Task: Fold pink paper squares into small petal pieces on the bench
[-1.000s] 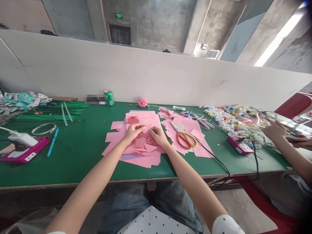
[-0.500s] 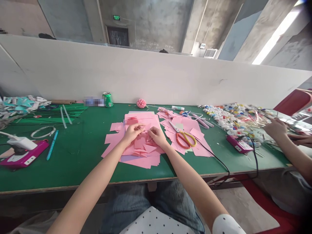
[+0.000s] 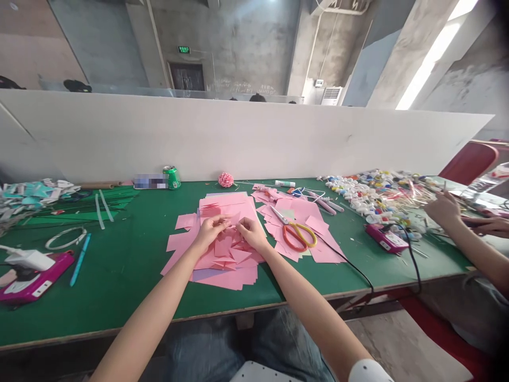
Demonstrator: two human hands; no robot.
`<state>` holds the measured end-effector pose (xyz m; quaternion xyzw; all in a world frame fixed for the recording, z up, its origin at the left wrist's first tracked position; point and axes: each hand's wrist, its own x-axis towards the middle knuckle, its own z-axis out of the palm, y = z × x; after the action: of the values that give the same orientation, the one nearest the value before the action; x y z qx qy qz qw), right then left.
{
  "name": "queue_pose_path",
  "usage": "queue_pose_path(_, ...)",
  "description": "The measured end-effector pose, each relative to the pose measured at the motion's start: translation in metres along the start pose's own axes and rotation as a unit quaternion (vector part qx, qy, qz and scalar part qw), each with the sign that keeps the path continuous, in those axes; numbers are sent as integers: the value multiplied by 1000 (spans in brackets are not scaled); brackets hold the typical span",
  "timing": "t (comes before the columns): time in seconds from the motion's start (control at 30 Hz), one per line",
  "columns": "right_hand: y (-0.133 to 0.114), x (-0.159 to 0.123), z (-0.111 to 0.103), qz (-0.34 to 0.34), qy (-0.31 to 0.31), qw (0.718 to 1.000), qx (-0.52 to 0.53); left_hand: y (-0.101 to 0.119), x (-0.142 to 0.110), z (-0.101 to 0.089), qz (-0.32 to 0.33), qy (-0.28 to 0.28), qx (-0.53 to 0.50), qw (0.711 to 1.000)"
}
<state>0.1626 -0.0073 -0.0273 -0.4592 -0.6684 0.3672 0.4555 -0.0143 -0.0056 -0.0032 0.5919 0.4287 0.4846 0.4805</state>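
Both my hands are over a pile of pink paper sheets (image 3: 226, 277) on the green table. My left hand (image 3: 212, 231) pinches a small piece of pink paper (image 3: 234, 218) from the left. From the other side, my right hand (image 3: 251, 233) has its fingers closed on the same piece. Folded pink pieces (image 3: 225, 245) lie just below my fingers. Behind my left hand a stack of thin pink folded strips (image 3: 209, 209) rests on the sheets. To the right, scissors (image 3: 296, 233) with red and yellow handles lie on more pink paper.
A pink paper flower ball (image 3: 226, 180) and a green can (image 3: 172, 178) stand by the white partition (image 3: 246, 143). Magenta power strips (image 3: 385, 239) lie on both sides, one with a trailing black cord. At right, a co-worker's hand (image 3: 443, 212) is near many small coloured pieces (image 3: 369, 193).
The camera has tilted up slightly, so the table sits lower in view. My hands stay together on the small pink paper with only slight finger movement.
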Motion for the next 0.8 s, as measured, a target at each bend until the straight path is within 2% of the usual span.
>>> queue_pose_path(0.53,11,5,3,0,9,1000,2,1,1,0,-17,6,-13,1000)
queue_pose_path(0.8,3,2,2,-1,11,1000,-1,2,0,0,-15,4,-11,1000)
